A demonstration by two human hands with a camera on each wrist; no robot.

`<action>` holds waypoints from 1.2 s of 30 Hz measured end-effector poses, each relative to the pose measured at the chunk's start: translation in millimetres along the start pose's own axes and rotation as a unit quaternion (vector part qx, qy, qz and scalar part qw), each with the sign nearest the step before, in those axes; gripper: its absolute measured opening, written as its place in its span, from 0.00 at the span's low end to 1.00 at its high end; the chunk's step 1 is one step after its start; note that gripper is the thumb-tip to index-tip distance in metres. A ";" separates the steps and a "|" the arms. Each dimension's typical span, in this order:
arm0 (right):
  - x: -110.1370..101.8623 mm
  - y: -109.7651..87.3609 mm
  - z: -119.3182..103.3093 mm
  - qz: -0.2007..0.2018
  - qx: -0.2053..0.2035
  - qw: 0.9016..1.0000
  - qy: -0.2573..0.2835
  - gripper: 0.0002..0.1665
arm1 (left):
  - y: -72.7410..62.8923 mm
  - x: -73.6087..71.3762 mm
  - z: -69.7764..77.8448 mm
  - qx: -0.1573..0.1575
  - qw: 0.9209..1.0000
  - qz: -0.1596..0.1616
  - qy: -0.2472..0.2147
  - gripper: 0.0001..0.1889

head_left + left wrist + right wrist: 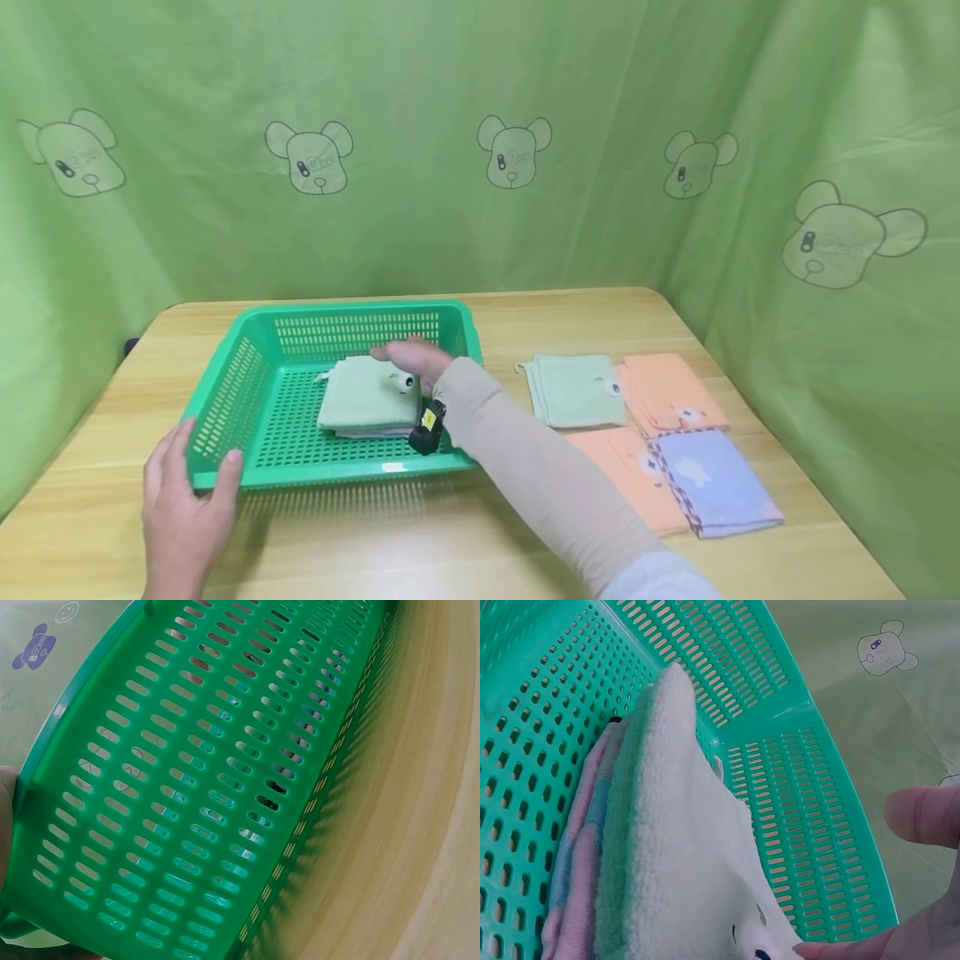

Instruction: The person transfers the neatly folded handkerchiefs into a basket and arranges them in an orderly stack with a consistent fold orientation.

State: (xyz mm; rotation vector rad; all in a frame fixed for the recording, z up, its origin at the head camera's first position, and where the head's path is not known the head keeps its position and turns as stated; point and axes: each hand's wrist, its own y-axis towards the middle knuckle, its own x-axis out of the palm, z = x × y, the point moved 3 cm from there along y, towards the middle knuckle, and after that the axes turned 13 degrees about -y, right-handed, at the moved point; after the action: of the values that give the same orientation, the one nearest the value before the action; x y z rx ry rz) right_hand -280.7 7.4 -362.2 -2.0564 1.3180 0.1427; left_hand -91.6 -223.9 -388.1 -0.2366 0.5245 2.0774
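My left hand [183, 504] holds the near left corner of the green plastic basket [341, 475], fingers along the left side and thumb at the front. In the left wrist view the basket's slotted wall [176, 776] fills most of the picture. My right hand [420, 360] is over the basket's right part, fingers extended, beside a folded pale green towel [367, 396] with an eye on it. A fingertip appears to touch that towel in the right wrist view, thumb [926, 816] held apart. Beneath lies a folded pink and blue towel [577, 877].
Right of the basket, another folded pale green towel [573, 392], two orange towels [667, 387] and a blue-purple towel [716, 479] lie close together on the wooden table [360, 550]. Green curtains [412, 233] with bear-head prints stand behind and at both sides.
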 end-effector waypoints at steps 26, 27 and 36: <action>-2.1 0.7 -2.7 0.008 0.003 0.999 0.047 0.43 | 0.4 -0.3 1.1 0.005 1.000 0.003 0.002 0.36; -2.2 0.9 -3.1 0.006 0.000 0.999 0.053 0.43 | 0.3 -0.3 0.9 0.004 1.000 0.003 0.001 0.36; -6.2 2.1 -2.8 0.026 -0.006 0.994 0.104 0.50 | 1.0 0.1 0.7 0.004 1.000 0.000 -0.002 0.36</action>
State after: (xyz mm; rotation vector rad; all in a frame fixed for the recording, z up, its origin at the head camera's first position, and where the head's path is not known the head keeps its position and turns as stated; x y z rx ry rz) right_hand -286.2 10.0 -358.4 -2.0935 1.4985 -0.0414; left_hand -92.4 -223.9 -387.3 -0.2281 0.5302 2.0758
